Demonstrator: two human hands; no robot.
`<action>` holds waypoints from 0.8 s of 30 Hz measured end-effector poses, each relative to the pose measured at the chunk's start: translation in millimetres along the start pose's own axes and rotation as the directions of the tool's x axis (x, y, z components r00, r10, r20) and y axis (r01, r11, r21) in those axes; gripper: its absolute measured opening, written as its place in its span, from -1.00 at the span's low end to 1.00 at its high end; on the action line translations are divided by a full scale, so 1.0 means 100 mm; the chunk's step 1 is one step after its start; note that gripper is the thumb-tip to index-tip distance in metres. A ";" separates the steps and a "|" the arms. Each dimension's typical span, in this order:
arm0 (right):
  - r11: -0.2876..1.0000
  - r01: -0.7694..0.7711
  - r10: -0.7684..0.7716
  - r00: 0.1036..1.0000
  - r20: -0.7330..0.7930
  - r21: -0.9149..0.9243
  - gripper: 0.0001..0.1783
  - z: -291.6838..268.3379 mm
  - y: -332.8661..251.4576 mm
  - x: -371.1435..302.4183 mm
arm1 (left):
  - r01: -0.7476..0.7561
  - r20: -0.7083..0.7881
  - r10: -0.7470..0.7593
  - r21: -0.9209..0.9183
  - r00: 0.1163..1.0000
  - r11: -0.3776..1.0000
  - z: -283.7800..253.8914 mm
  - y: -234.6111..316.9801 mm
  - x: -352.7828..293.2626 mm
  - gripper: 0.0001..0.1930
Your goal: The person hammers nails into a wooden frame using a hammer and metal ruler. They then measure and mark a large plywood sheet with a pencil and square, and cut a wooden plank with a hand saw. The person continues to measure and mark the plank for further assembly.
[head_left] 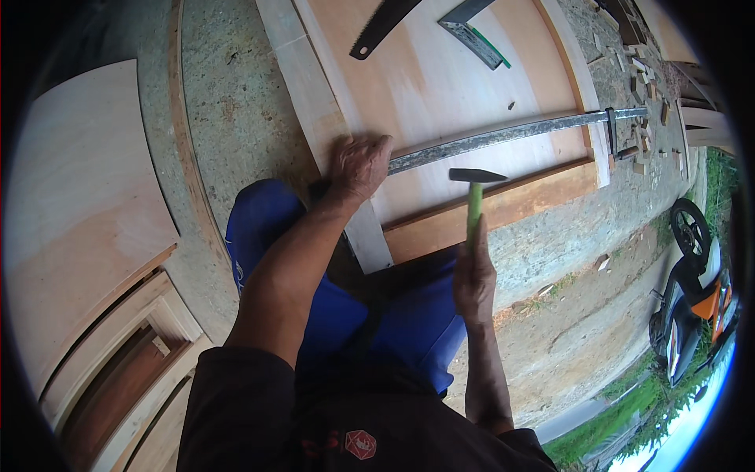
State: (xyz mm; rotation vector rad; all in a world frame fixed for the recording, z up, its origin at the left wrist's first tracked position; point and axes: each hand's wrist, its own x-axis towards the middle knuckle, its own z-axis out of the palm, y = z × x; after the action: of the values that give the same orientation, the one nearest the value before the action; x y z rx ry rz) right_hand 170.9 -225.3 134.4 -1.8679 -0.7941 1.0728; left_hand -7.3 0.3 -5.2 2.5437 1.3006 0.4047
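A wooden panel with a frame of pale boards (313, 86) lies in front of me. Across it runs a long metal bar clamp (495, 135), its jaw at the far right over the frame's edge. My left hand (360, 167) is closed round the clamp's left end, above the left frame board; its fingers hide that end. In my right hand (475, 279) is a hammer (475, 197) with a green handle, its dark head raised over the panel near the brown lower board (491, 210).
A handsaw (381, 27) and a try square (476, 39) rest on the panel's far part. Wood offcuts (641, 79) litter the ground at right. Beyond stands a motorbike (696, 291). At left are a plywood sheet (90, 173) and a wooden frame (173, 311).
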 end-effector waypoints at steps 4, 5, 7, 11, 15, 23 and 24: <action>0.953 0.202 -0.162 0.969 0.186 -0.225 -0.31 0.27 0.41 -0.16 | 0.006 0.034 -0.005 -0.039 0.999 0.999 0.02 0.07 0.12 -0.94; 0.934 0.266 -0.218 0.953 0.211 -0.237 -0.31 0.29 0.40 -0.07 | 0.010 0.068 -0.008 -0.035 0.998 0.999 0.02 0.08 0.10 -0.94; 0.895 0.371 -0.310 0.917 0.253 -0.247 -0.32 0.32 0.26 -0.03 | 0.005 0.085 -0.007 0.017 0.996 1.000 -0.01 0.11 0.14 -0.93; 0.981 0.084 -0.088 0.996 -0.016 -0.175 -0.32 0.18 -0.13 -0.02 | 0.000 -0.034 -0.001 -0.037 0.999 0.999 -0.04 0.02 0.05 -0.92; 0.870 0.389 -0.335 0.917 0.215 -0.303 -0.32 0.32 0.28 -0.23 | -0.004 0.034 0.005 -0.034 0.999 0.999 0.01 0.08 0.12 -0.94; 0.920 0.308 -0.262 0.943 0.205 -0.242 -0.31 0.36 0.37 -0.12 | -0.012 0.015 0.012 -0.027 1.000 1.000 0.02 0.10 0.11 -0.95; 0.913 0.337 -0.289 0.933 0.216 -0.230 -0.31 0.37 0.41 -0.04 | -0.020 0.006 0.020 -0.013 1.000 1.000 0.03 0.12 0.17 -0.95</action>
State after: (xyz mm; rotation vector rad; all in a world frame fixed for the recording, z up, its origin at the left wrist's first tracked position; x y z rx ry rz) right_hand 141.2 -235.2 88.5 -1.7910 -1.3515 0.9709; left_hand 12.6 7.1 -1.9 2.5472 1.2668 0.4083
